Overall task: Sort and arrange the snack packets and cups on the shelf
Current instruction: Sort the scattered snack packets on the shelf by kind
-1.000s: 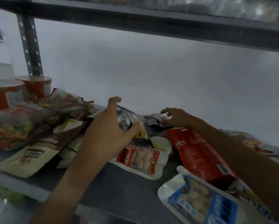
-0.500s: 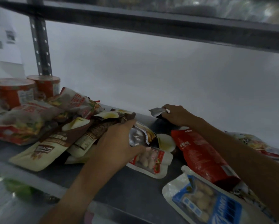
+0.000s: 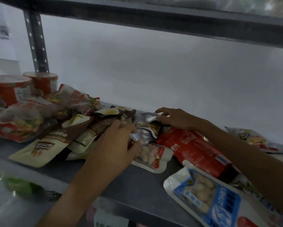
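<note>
Mid-sort: left hand (image 3: 116, 145) is gripping a silver packet (image 3: 141, 135) at shelf (image 3: 129, 182) centre; right hand (image 3: 173, 117) is pinching a foil packet (image 3: 148, 116) far back. Next: probably stacking both with matching packets left.

Pretty dim in here, kind of hazy light. A plain white wall (image 3: 154, 76) fills the far side behind the dark grey shelf (image 3: 134, 185). A perforated metal upright (image 3: 36, 43) stands far left, a dark crossbeam (image 3: 154, 17) runs overhead, and some blurry papers (image 3: 1, 35) are stuck up at far left.
</note>
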